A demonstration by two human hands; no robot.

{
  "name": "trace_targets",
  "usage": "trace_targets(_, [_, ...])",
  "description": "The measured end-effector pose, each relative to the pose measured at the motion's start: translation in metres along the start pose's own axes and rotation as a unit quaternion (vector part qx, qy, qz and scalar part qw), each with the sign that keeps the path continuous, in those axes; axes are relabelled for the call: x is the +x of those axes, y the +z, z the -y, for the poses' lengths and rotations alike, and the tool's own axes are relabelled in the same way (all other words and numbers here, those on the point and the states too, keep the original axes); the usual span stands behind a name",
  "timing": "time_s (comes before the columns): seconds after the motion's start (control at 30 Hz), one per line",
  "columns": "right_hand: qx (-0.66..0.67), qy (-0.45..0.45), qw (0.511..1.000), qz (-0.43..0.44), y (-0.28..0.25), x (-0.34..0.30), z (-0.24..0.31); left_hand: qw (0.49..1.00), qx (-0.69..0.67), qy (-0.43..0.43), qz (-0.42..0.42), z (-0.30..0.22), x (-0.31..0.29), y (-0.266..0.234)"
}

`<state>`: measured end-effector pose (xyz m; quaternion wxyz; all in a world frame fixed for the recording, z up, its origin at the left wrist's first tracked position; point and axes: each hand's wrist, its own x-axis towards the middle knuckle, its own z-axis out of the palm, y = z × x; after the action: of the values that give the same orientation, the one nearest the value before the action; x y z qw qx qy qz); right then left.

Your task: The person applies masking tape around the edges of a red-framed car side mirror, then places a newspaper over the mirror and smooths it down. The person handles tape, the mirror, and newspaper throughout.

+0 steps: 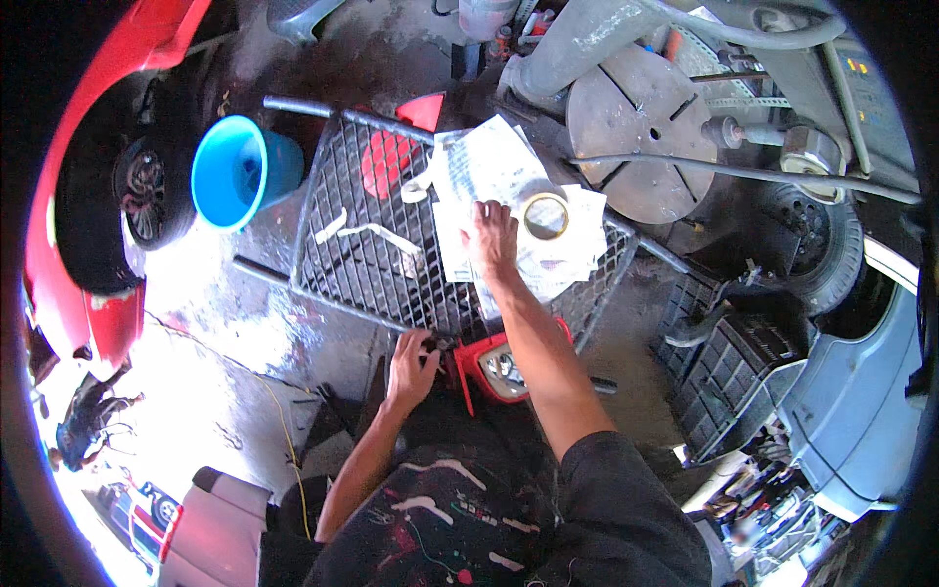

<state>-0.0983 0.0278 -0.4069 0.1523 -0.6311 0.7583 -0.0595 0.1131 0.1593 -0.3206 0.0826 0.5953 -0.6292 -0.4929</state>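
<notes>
My right hand (492, 238) reaches over the mesh-topped metal stand (337, 264) and rests on overlapping sheets of newspaper (484, 161), its fingers spread. Just right of it, a roll of tape (546, 215) lies on the paper. By the stand's near edge, my left hand (412, 367) has its fingers curled around something dark that I cannot make out. Between my arms and close to my body is a vehicle light (502, 372) with a red surround, partly covered by my right forearm. Torn strips of masking paper (386, 235) lie on the mesh at the left.
A blue bucket (240, 174) stands left of the stand, near a red car (103, 323). Red pieces (391, 161) show at the stand's far side. At right are a slotted round metal plate (641, 137), a tyre (841, 259) and black crates (729, 377). A yellow cable (289, 430) crosses the floor.
</notes>
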Motion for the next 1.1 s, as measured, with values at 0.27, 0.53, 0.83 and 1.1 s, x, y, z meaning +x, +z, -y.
trace_targets(0.27, [-0.111, -0.061, 0.99, -0.069, 0.036, 0.003, 0.009, 0.976, -0.03, -0.204, -0.069, 0.059, -0.029, -0.021])
trace_targets(0.53, [0.012, -0.051, 0.997, -0.065, -0.009, -0.078, 0.032, 0.983, -0.116, -0.118, -0.076, 0.041, 0.016, -0.004])
trace_targets(0.83, [0.256, -0.072, 0.964, 0.019, -0.062, -0.147, 0.04, 0.661, -0.713, -0.233, 0.028, 0.038, 0.075, -0.012])
trace_targets(1.1, [0.55, 0.101, 0.823, 0.101, -0.096, -0.179, 0.029, 0.722, -0.625, -0.291, 0.063, 0.033, 0.082, -0.045])
